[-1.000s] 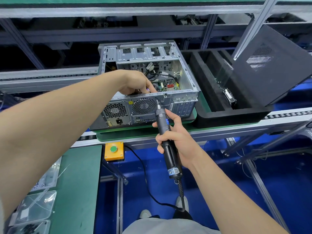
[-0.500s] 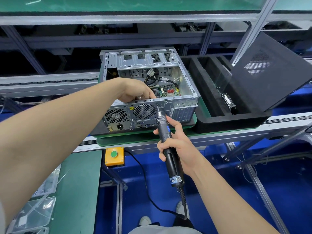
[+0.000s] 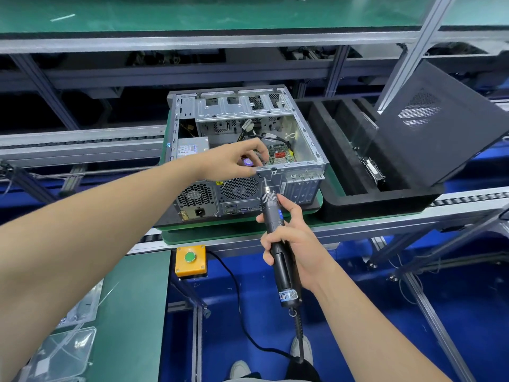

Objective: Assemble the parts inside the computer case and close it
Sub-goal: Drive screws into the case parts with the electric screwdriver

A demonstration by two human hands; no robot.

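The open computer case [image 3: 292, 168] lay on the far side. Our right hand [image 3: 298, 244] was clamped round the screwdriver [image 3: 285, 274], its bit [image 3: 265, 183] at the case's near rim. Our left hand [image 3: 228, 161] reached inside with bent fingers, and we could not tell whether it gripped anything. We judged the bit should sit square, with light pressure.

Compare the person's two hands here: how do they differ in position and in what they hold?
The left hand is over the open computer case at its rear top edge, fingers curled; the right hand is lower, outside the rear panel. The right hand grips an electric screwdriver, bit against that panel; the left hand holds no tool, and whether it pinches anything is unclear. Both work near the same rear edge.
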